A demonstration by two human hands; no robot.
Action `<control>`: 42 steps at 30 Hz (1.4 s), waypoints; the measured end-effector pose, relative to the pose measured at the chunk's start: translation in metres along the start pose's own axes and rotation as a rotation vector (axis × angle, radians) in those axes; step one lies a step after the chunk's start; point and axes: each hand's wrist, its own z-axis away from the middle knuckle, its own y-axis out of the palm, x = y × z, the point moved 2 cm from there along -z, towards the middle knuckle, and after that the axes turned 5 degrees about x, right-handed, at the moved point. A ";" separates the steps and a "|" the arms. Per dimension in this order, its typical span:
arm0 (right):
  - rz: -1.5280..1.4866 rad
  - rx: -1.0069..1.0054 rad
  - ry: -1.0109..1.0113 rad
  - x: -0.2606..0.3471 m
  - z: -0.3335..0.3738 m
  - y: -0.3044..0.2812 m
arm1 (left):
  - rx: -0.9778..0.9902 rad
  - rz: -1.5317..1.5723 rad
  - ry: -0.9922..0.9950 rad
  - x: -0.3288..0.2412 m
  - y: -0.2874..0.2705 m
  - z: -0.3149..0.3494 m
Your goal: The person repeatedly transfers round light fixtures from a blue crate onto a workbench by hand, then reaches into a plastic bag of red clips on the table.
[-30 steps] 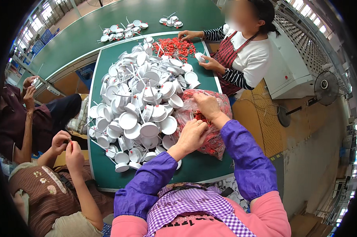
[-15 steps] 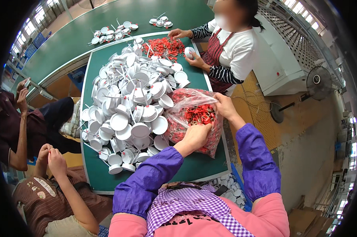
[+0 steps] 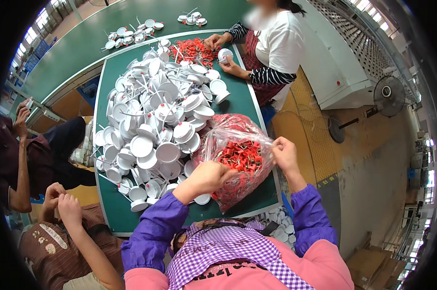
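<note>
A clear plastic bag (image 3: 235, 191) full of small red clips with metal ends (image 3: 245, 155) lies at the right edge of the green table, its mouth held apart. My left hand (image 3: 209, 179) is closed at the near left side of the mouth, with fingertips pinching the plastic. On the far right side, my right hand (image 3: 285, 153) pinches the bag's rim between thumb and fingers. Left of the bag, touching it, rises a big heap of round white plastic fixtures (image 3: 155, 116) with white cables, several with red tips.
Across the green table (image 3: 113, 217), a co-worker (image 3: 281, 48) holds a white fixture (image 3: 224, 55) beside loose red clips (image 3: 192, 50). Two seated people (image 3: 64, 237) work at the left. A standing fan (image 3: 387, 95) is at right. White parts (image 3: 282, 226) fill a container below the table's near edge.
My left hand has moved left and my right hand nearer to me. The bag's mouth has spread wider and the bag has shifted toward me. The view has shifted slightly.
</note>
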 end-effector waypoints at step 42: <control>0.771 0.269 -0.332 -0.006 -0.015 0.099 | -0.141 -0.064 -0.441 0.046 0.056 -0.069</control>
